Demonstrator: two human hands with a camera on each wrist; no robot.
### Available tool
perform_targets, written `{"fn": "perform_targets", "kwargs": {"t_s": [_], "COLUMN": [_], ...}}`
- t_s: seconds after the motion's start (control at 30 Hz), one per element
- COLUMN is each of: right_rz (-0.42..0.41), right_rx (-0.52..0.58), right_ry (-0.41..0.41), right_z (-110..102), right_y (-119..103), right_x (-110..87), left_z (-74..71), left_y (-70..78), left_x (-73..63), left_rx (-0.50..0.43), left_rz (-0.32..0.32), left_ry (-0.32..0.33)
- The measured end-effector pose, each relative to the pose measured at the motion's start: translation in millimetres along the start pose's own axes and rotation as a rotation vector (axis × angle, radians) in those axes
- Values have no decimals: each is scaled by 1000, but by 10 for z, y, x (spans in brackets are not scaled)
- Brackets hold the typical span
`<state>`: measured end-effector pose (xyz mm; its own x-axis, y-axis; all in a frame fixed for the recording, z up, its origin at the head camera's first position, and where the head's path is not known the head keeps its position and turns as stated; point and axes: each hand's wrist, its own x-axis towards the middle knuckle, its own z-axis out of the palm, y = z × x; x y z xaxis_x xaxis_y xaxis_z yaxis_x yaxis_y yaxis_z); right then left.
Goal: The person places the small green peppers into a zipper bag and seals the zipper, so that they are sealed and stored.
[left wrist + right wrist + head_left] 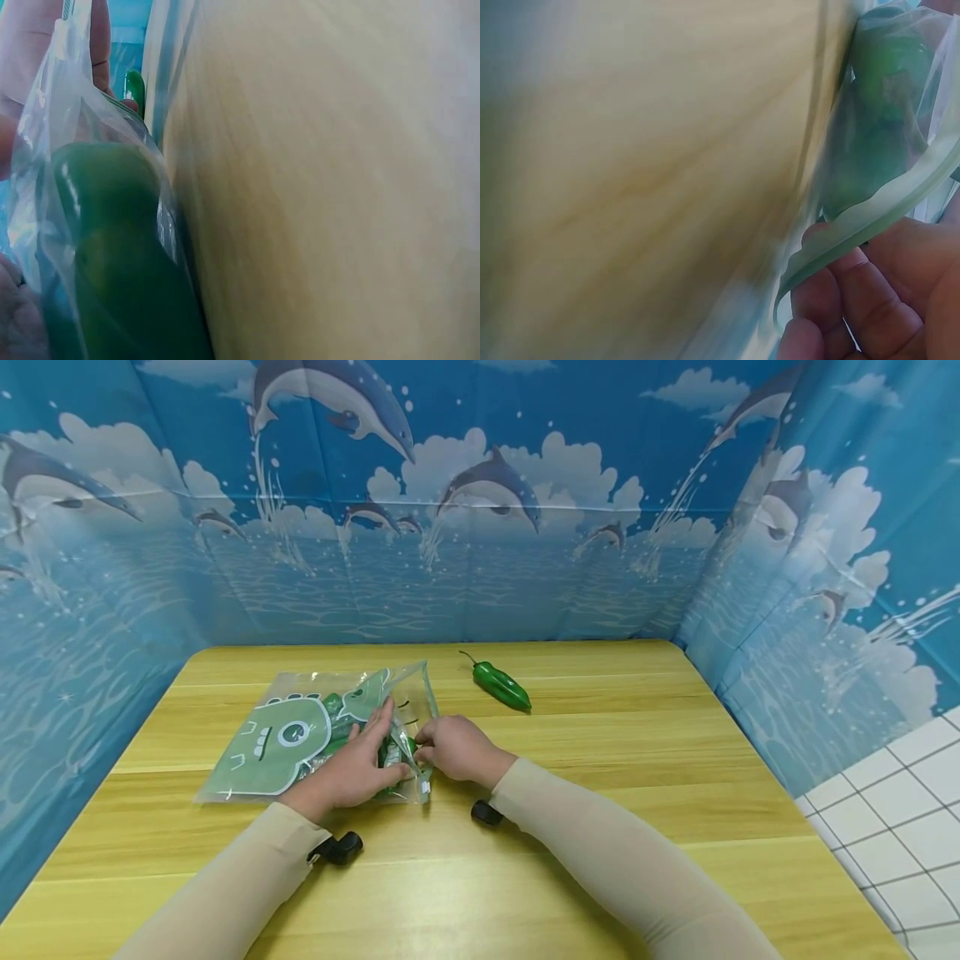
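Observation:
A clear zip bag (247,768) with a green cartoon monster print lies on the table, with several green peppers (120,225) inside. Its mouth faces right. My left hand (352,772) rests on top of the bag near the mouth, fingers stretched out and thumb toward the opening. At the mouth, my right hand (459,750) has its fingers curled and pinches the bag's edge. In the right wrist view, the pale green rim (877,217) runs across the fingertips, and a pepper with its stem (896,82) shows through the plastic just beyond.
One loose green pepper (501,685) lies on the wooden table (615,760) behind and right of the bag. A dolphin-print curtain (480,568) stands around the table's back and sides. White tiles (907,802) show at the right.

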<state>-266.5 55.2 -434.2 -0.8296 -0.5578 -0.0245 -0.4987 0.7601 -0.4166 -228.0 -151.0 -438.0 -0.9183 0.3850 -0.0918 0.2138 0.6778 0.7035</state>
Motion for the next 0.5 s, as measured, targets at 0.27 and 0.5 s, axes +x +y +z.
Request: {"fn": "perform_targets", "kwargs": {"t_s": [0.27,0.5], "right_rz": [1,7], "right_rx": [5,-14], "right_ry": [-8,-2], "right_z": [-10,1], "right_y": [-29,-39], "right_x": [8,26], "left_z": [12,5], "left_y": [-10,-13], "left_x": [5,1], "left_rx": [18,17], "left_rz": [9,38], "left_ry": [3,5]}}
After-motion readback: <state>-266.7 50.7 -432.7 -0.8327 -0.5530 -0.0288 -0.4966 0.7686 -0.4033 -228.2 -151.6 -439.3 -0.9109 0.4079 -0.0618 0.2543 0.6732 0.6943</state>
